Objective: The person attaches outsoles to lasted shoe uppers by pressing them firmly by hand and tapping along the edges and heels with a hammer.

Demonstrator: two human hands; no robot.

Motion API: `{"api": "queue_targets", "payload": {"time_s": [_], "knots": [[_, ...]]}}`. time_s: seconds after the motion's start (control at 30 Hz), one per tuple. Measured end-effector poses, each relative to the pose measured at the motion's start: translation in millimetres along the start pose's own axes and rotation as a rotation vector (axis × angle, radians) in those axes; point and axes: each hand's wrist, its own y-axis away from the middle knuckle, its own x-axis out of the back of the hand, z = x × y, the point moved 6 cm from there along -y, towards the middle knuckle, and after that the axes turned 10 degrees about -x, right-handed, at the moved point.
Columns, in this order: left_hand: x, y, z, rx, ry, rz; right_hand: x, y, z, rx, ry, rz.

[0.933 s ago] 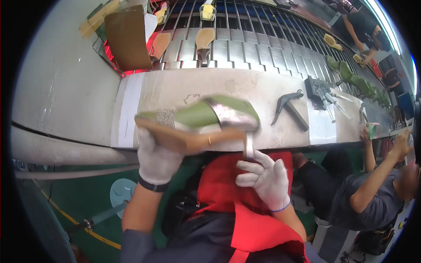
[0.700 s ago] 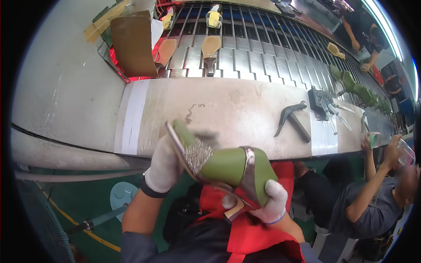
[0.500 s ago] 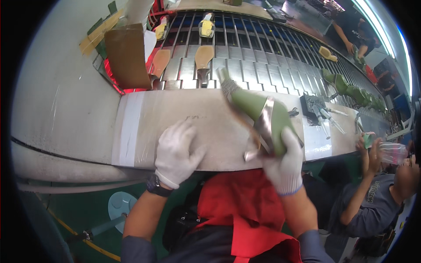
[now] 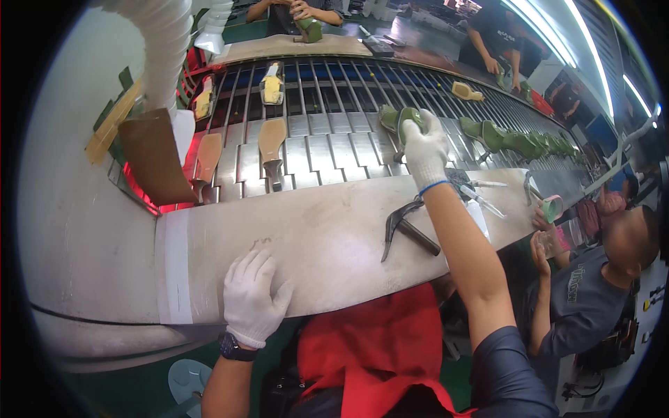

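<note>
My right hand [image 4: 426,148], in a white knit glove, reaches over the far edge of the work board with its fingers closed around a green shoe last [image 4: 398,120] at the slatted conveyor. The glove hides part of the last. My left hand [image 4: 252,298], also gloved, rests on the near left of the beige board [image 4: 327,240] with its fingers stretched out and nothing in them. Between my arms, a black hammer with a curved head [image 4: 411,233] lies on the board, close to my right forearm.
Upturned shoe soles with heels [image 4: 272,139] and lasts with yellow patches [image 4: 272,85] stand on the conveyor [image 4: 306,155] at left. A row of green lasts [image 4: 523,143] sits at right. Pale-handled tools [image 4: 486,200] lie beyond my forearm. A co-worker [image 4: 592,279] is close at right.
My right hand has carried the green last from the board's near side up to the conveyor. The hammer now shows in full. My left hand stays on the board; the view has shifted.
</note>
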Motion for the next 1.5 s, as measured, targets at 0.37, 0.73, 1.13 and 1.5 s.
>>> {"api": "queue_targets", "payload": {"time_s": [0.37,0.73,1.13,1.5], "knots": [[-1.7,2.6,2.0,-0.025,-0.033,0.005,-24.1,142.2,3.8,0.342,0.489,-0.447],[2.5,10.0,-0.1,0.000,-0.038,-0.013,-1.9,161.2,-1.4,0.323,0.427,-0.315],[4.9,8.1,-9.7,-0.016,-0.092,-0.004,-7.6,164.0,-2.9,0.283,0.444,-0.338],[6.6,10.8,-14.7,-0.006,-0.050,-0.029,-9.1,178.3,-18.6,0.386,0.348,-0.453]]}}
